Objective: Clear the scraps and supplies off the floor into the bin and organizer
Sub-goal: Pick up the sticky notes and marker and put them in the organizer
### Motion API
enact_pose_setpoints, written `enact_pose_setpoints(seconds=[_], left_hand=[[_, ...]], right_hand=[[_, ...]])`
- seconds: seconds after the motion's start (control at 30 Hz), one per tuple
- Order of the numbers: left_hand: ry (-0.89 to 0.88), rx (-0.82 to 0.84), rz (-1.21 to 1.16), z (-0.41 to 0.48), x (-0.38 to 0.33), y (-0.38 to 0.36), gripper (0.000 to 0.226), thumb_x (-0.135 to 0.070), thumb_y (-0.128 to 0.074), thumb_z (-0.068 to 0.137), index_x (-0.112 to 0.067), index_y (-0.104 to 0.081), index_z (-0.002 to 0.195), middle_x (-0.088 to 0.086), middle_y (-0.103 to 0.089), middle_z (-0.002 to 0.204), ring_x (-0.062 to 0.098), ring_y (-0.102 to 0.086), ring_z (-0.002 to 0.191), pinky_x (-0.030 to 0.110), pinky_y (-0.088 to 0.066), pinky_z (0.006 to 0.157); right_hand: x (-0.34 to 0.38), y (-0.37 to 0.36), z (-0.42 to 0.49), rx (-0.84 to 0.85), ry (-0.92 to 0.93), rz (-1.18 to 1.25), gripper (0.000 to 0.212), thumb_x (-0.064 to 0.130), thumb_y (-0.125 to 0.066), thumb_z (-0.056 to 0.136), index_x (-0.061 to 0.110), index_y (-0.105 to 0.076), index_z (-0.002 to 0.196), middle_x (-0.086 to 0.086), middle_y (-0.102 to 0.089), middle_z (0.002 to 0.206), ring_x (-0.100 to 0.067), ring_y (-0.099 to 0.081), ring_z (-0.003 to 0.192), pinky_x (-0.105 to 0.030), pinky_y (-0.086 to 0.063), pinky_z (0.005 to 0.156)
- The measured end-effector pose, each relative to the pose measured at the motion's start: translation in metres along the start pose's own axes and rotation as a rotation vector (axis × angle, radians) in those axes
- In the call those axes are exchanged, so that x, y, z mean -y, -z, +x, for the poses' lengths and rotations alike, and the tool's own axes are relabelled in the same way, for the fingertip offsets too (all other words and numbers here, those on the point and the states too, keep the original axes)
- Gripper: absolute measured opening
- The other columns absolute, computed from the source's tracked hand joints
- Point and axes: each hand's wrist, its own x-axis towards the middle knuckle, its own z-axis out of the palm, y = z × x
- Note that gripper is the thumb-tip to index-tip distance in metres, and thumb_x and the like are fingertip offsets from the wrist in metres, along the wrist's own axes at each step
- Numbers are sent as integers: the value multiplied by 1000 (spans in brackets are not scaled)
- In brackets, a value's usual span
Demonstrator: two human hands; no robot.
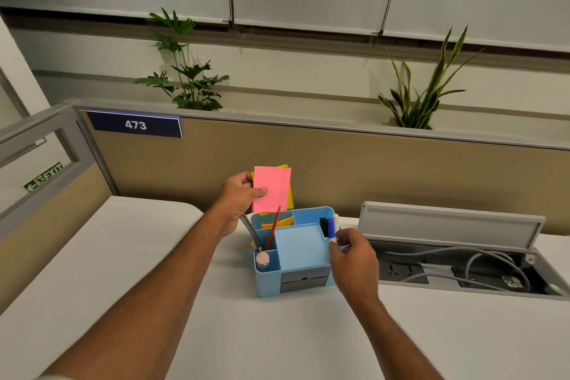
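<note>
One light-blue organizer [296, 251] stands on the white bench [123, 256]; above its rear compartments the left hand [239, 194] is raised, its grip pinching a pink paper [271, 188] backed by yellow sheets [290, 194]; at the organizer's right wall the right hand [354, 259] grips a blue marker [331, 229] upright; one red pencil [274, 228] leans inside.

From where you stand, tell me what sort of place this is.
Most likely an office cubicle. A fabric partition carries a number plate reading 473, and the white desk has an open cable tray with power sockets.
</note>
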Motion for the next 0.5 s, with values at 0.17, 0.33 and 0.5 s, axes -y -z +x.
enact_pose_setpoints(seconds=[0.17,0.33,0.5], left_hand=[[-2,21,133,0,8,-5,22,2,-70,85,-10,-61,101,6,-68,97,23,-61,93,26,-50,68],[8,14,223,4,6,-9,25,4,-73,81,-14,-61,94,6,-65,97,24,-57,95,28,-50,65],[53,9,290,8,5,-12,23,6,-72,82,-12,-58,85,14,-64,110,33,-61,107,37,-58,77]], right_hand=[[-2,-2,0,-5,6,3,22,25,-67,94,15,-66,114,-4,-69,112,-15,-63,97,-26,-52,79],[-5,-3,1,-13,16,-3,21,25,-68,94,16,-66,112,-3,-70,110,-14,-62,95,-26,-53,78],[-5,-6,1,-17,13,-11,22,27,-68,93,16,-67,112,-3,-70,111,-15,-63,97,-30,-55,81]])
